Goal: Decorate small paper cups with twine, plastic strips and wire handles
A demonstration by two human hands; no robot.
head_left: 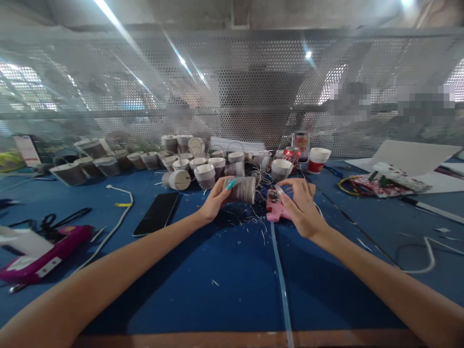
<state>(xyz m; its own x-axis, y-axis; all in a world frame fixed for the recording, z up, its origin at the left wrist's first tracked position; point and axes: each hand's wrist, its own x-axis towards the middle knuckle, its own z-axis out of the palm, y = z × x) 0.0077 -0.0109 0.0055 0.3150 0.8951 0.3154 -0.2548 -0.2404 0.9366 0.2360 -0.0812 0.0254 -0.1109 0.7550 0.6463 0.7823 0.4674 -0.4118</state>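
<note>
My left hand (216, 199) is closed round a paper cup wrapped in grey twine (243, 189), held on its side just above the blue table (232, 285). My right hand (301, 205) reaches over a pink glue gun (274, 209) lying on the table, its fingers curled and pinching at a thin strand near the cup's open end. A clear glue stick (282, 285) runs from the gun toward me. Bits of cut twine lie scattered under both hands.
Several twine-wrapped paper cups (203, 166) are heaped behind the hands. A black phone (156, 213) and a white cable (116, 217) lie to the left, beside scissors (60, 220) and a magenta glue gun (43, 256). A red can (292, 155), a red-and-white cup (318, 160) and white boards (413, 159) sit to the right. A perforated metal screen (232, 96) backs the table.
</note>
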